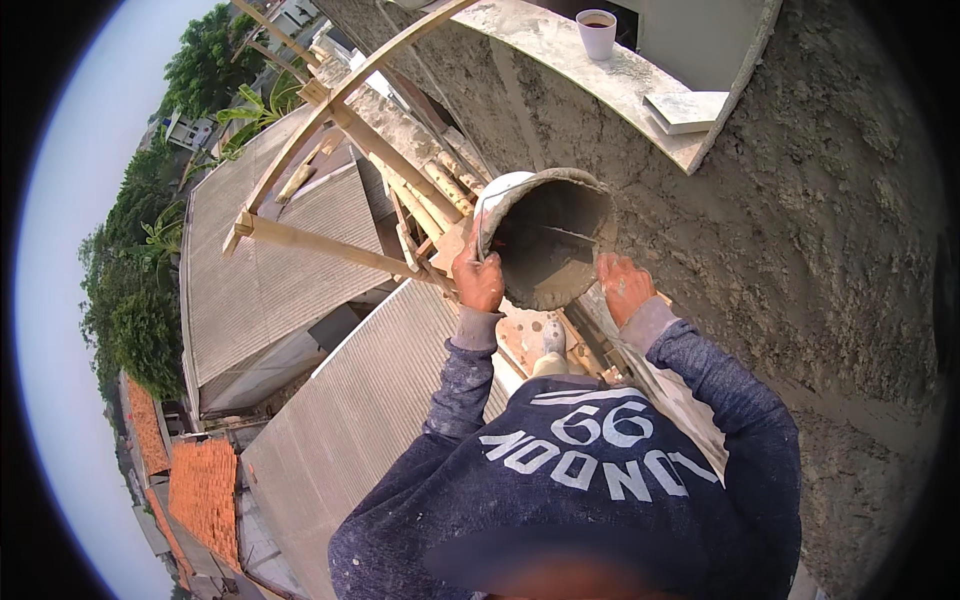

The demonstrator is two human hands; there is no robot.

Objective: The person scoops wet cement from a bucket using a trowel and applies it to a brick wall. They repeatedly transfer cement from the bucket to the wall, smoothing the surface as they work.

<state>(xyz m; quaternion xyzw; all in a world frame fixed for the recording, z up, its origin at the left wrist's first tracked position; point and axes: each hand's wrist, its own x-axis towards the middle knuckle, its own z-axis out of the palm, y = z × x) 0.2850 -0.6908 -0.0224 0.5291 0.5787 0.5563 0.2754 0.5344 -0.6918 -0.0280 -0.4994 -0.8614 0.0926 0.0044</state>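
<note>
A bucket (pixel 508 196), white outside and crusted grey inside, is tilted in front of me with its mouth toward me. Wet grey mortar (pixel 550 265) lies in it, and a thin pale line crosses its inside. My left hand (pixel 478 278) is closed on the bucket's left rim, thumb up. At the right edge of the bucket is my right hand (pixel 625 288), its fingers curled closed. What it grips, if anything, is hidden from this view. Both sleeves are spattered with mortar.
Rough grey plastered wall (pixel 800 230) rises on the right. A ledge (pixel 530 35) bears a white cup (pixel 597 35) of dark drink and a pale flat block (pixel 685 110). Bamboo and timber scaffolding (pixel 370 140) stands left. My shoe (pixel 553 335) rests on mortar-splashed planks, high above roofs (pixel 290 270).
</note>
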